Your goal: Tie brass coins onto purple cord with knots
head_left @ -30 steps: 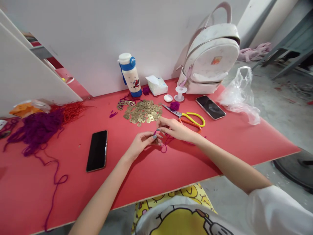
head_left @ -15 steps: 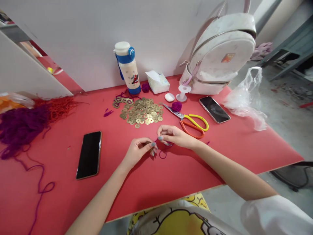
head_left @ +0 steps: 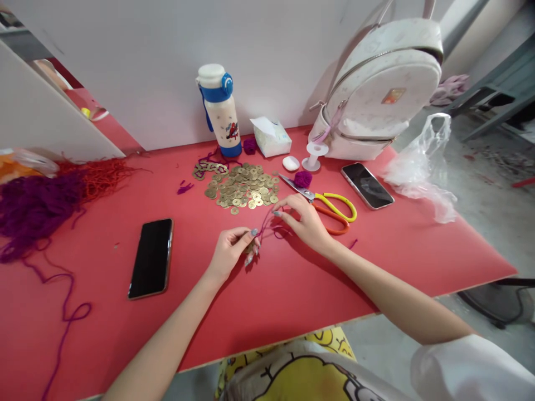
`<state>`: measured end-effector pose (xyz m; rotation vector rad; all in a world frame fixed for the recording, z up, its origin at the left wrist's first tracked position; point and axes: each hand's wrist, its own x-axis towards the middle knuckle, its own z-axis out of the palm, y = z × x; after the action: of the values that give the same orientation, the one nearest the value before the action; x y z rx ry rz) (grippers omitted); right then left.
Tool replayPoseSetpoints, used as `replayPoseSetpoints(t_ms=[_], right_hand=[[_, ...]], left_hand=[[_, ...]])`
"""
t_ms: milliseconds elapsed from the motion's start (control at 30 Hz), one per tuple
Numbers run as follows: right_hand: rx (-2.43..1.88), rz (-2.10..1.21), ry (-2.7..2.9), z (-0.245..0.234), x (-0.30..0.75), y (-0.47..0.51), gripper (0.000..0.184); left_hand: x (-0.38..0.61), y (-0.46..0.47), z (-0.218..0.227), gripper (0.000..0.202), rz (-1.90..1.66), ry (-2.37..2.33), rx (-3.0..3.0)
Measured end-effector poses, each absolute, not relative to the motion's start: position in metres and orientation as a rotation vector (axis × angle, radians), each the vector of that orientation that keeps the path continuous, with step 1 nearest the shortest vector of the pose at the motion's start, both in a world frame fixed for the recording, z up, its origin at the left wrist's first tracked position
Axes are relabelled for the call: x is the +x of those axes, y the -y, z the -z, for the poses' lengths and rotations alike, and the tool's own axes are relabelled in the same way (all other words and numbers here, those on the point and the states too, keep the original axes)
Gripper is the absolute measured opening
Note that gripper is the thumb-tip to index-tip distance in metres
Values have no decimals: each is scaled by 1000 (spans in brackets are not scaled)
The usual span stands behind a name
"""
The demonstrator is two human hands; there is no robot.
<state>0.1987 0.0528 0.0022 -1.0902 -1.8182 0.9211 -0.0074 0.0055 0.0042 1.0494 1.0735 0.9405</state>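
Observation:
My left hand pinches a purple cord between thumb and forefinger, and something brass-coloured, perhaps a coin, partly shows beneath its fingers. Up and to the right, my right hand is closed on another stretch of the same cord, which loops loosely between the two hands. Beyond them lies a pile of brass coins with holes in the middle. Coins threaded on purple cord rest at the pile's left. Scissors with one yellow and one orange handle lie just beyond my right hand.
A dark phone lies left, another phone right. At the back stand a bottle, a tissue pack, a white spool and a white backpack. Purple yarn heaps at far left; a plastic bag lies right.
My hands have moved apart. The right has gone up and away, drawing the cord into longer strands; the left has shifted slightly left.

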Motion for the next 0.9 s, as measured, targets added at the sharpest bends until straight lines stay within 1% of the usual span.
replayPoseSetpoints(t_ms=[33, 100, 200, 333, 533, 700, 900], right_hand=[[-1053, -783, 1862, -3, 198, -51, 11], [-944, -648, 1943, -4, 197, -48, 10], [-855, -574, 2036, 0, 193, -42, 10], [-839, -514, 2092, 5, 190, -37, 13], [-851, -575, 2146, 4, 187, -36, 23], [-820, -712, 2148, 5, 184, -35, 12], [-813, -747, 2144, 1, 184, -33, 7]], left_hand=[[-7, -6, -4, 42, -942, -1085, 1050], [-8, -6, -2, 43, -949, -1097, 1056], [-7, -6, -1, 43, -964, -1087, 1064], [-7, -6, -1, 42, -973, -1073, 1059], [-7, -5, -4, 41, -966, -1066, 1073], [-8, -6, -4, 41, -951, -1079, 1092], [-13, -8, -2, 38, -917, -1075, 1087]])
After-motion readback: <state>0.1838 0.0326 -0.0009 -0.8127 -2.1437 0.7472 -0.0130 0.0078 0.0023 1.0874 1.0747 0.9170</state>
